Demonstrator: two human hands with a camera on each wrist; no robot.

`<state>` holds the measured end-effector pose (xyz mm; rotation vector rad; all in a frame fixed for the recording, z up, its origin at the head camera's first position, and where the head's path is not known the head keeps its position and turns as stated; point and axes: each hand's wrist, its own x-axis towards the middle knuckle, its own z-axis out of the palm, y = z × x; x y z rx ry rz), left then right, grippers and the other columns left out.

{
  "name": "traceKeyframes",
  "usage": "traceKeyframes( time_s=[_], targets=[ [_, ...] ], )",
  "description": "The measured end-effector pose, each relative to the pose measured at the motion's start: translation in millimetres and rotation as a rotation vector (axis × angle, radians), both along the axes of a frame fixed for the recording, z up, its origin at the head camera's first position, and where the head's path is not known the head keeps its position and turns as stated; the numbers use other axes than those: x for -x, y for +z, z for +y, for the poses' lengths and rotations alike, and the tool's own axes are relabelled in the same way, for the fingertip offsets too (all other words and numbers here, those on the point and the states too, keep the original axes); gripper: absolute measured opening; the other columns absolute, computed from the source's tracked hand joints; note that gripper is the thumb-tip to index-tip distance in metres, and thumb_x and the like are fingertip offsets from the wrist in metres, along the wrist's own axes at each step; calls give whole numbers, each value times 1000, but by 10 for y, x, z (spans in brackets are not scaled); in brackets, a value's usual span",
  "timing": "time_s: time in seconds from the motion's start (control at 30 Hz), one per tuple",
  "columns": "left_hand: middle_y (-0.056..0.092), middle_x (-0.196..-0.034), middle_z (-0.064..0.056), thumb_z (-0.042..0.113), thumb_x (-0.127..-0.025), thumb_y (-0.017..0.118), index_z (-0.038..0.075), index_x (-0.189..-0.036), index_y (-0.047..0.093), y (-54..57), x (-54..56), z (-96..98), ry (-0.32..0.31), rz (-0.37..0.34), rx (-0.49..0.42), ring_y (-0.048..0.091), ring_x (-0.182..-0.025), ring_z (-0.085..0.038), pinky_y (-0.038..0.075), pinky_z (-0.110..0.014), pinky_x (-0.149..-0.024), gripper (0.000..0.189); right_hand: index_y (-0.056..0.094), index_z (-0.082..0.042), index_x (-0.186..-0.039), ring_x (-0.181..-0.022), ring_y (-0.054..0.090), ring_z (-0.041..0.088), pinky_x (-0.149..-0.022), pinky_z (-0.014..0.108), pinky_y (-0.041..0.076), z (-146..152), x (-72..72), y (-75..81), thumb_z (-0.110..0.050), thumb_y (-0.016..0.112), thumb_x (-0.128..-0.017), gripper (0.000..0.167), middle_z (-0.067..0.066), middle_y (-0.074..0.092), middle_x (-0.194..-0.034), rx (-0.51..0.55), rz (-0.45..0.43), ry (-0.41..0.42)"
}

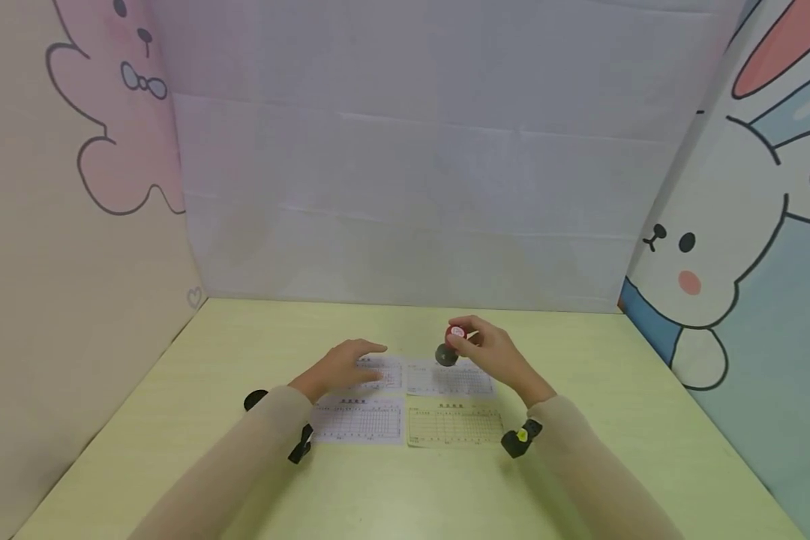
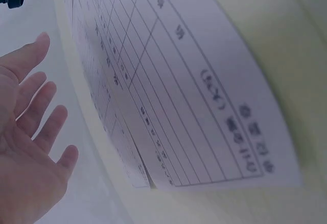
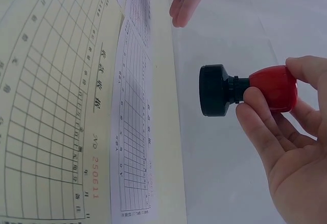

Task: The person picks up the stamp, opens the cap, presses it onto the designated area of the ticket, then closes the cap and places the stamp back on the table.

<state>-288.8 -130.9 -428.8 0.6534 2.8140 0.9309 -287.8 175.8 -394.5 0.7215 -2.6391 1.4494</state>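
My right hand [image 1: 493, 352] pinches the red handle of a stamp [image 1: 447, 355] above the upper right white form [image 1: 445, 381]. In the right wrist view the stamp's wide black base [image 3: 213, 90] is apart from the paper. My left hand [image 1: 340, 369] hovers over the upper left white form [image 1: 388, 373], its fingers loosely spread and holding nothing. The left wrist view also shows this empty hand [image 2: 33, 117] with relaxed fingers. Nearer me lie a lower left white form [image 1: 361, 421] and a yellow form [image 1: 454, 424] with a printed grid.
A round black object [image 1: 254, 399] lies left of the forms, partly hidden by the left sleeve [image 1: 236, 457]. The pale yellow table [image 1: 378, 495] meets a white back sheet [image 1: 405, 187]. Side walls with cartoon animals [image 1: 702, 247] stand left and right.
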Motion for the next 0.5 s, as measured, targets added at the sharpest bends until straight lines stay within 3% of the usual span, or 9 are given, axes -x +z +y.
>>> traceKeyframes(
  time_s=[0.23,0.5],
  targets=[
    [53,-146,-8,24,-93,74,13,-143,57,0,-22,217,5,12,45,44,-138,-32,35,-53,-111,53,61,-11,-133,-90,69,32,-80,38,54,55,-48,-33,-31,66,-99,39,4,68,-110,-9,-21,-17],
    [54,-145,-9,28,-93,74,11,-141,58,-72,14,405,-29,51,93,44,-137,-32,32,-52,-113,53,60,-12,-134,-90,69,26,-81,40,54,136,-56,-50,-33,64,-100,40,3,69,-110,-33,-19,-32]
  ],
)
